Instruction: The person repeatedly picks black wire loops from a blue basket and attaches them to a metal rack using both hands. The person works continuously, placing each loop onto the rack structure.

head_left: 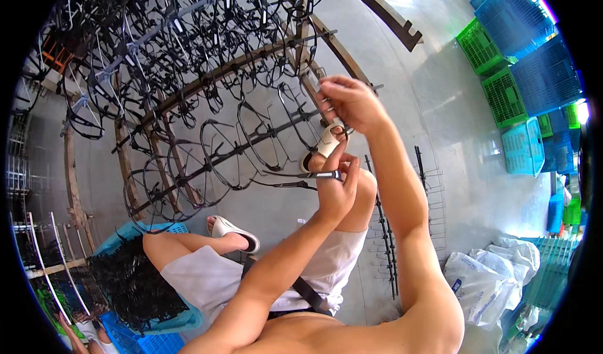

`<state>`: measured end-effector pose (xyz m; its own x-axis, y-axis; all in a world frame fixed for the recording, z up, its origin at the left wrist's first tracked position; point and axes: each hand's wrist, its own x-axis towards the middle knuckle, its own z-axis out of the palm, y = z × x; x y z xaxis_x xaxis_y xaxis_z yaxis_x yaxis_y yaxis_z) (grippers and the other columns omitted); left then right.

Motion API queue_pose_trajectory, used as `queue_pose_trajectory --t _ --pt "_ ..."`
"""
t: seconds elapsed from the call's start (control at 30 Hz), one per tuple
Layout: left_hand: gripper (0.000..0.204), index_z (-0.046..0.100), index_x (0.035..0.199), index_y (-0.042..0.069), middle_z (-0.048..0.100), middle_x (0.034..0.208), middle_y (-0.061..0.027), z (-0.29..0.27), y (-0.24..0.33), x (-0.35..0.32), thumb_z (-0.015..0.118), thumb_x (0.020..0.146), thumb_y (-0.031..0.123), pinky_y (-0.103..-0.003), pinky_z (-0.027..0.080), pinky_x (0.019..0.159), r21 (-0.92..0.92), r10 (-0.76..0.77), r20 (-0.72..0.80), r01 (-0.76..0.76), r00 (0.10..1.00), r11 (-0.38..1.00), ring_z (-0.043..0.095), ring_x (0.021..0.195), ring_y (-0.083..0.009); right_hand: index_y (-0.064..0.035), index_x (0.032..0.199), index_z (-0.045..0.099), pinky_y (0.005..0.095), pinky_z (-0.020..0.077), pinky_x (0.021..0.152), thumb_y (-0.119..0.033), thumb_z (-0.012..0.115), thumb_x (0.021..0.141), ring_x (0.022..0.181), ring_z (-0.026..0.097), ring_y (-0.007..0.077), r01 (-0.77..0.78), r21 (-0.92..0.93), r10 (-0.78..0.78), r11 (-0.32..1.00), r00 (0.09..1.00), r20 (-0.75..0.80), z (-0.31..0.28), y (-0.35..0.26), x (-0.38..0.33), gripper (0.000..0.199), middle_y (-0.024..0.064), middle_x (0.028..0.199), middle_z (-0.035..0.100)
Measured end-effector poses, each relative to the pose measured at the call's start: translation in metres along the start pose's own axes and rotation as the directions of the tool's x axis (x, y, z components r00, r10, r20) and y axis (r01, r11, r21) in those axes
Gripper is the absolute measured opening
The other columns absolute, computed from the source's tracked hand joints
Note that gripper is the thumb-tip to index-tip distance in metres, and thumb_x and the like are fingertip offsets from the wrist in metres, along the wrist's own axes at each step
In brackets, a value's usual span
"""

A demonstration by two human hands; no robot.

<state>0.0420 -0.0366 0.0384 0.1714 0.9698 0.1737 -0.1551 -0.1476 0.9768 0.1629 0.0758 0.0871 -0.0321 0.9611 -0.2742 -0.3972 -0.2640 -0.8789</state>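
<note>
My left hand [339,187] is closed around thin black strips with a pale patch [323,175], in front of my knee. The strips' thin ends point left toward the rack. Farther out, my right hand [353,103] has its fingers curled together beside the end of the wooden rack [251,55]. What it holds, if anything, I cannot make out. Just left of both hands, thin black looped pieces [257,134] hang along a dark bar [235,150]. Many similar black pieces [188,33] crowd the upper bars of the rack.
A blue basket [188,313] heaped with black pieces [129,278] stands by my left leg. Wire-pronged rods [386,241] lie on the floor at right. Blue crates [543,71], green crates [502,96] and a white plastic bag [487,285] line the right side. Another person's hand [72,335] shows lower left.
</note>
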Motion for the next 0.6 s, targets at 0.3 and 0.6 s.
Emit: queue_pose_trajectory --t 0.3,0.6 --pt "0.015 0.064 0.094 -0.002 0.066 0.075 -0.0095 0.013 -0.047 0.032 0.063 0.086 0.010 -0.028 0.047 0.059 0.350 -0.047 -0.108 0.082 0.993 0.933 0.058 0.059 -0.0144 -0.0013 0.102 0.056 0.0251 0.0483 0.061 -0.013 0.061 0.089 0.070 0.059 0.0130 0.095 0.076 -0.090 0.993 0.993 -0.072 -0.017 0.032 0.016 0.018 0.0090 0.088 0.062" --pt "0.027 0.059 0.105 -0.003 0.065 0.083 -0.0087 0.018 -0.053 0.036 0.066 0.085 0.014 -0.027 0.046 0.063 0.222 0.011 -0.235 0.043 0.972 0.974 0.058 0.070 -0.0137 -0.0029 0.099 0.056 0.0222 0.0466 0.058 -0.012 0.063 0.088 0.067 0.059 0.0117 0.158 0.042 -0.159 0.986 0.987 0.010 -0.025 0.032 0.007 0.016 0.0094 0.084 0.064"
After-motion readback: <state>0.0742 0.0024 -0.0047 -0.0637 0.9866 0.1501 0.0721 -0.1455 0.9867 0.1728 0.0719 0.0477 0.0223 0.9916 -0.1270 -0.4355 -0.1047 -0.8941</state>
